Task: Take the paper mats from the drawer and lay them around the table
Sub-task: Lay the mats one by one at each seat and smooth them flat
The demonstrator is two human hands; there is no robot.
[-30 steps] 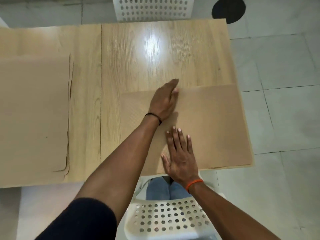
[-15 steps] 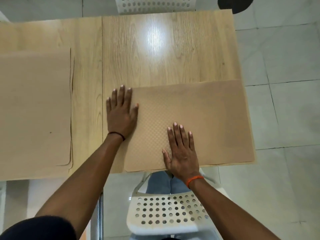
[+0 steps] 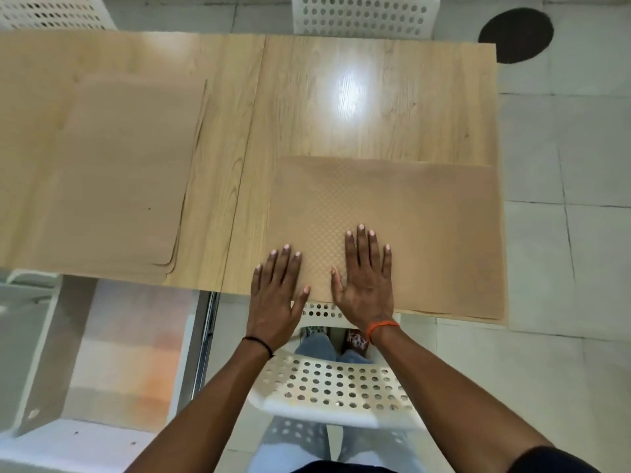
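I see both hands spread flat and gripping nothing, right hand (image 3: 367,285) on the single paper mat (image 3: 409,233) at the surface's (image 3: 358,97) near-right edge, left hand (image 3: 276,295) nearer the stacked mats (image 3: 112,182) lying leftward.

Two bare forearms and hands, seen from above, with dark sleeves.

The left hand (image 3: 276,302) has a thin black band at the wrist; the right hand (image 3: 367,285) has an orange thread bracelet. Light blue jeans and patterned footwear show below.
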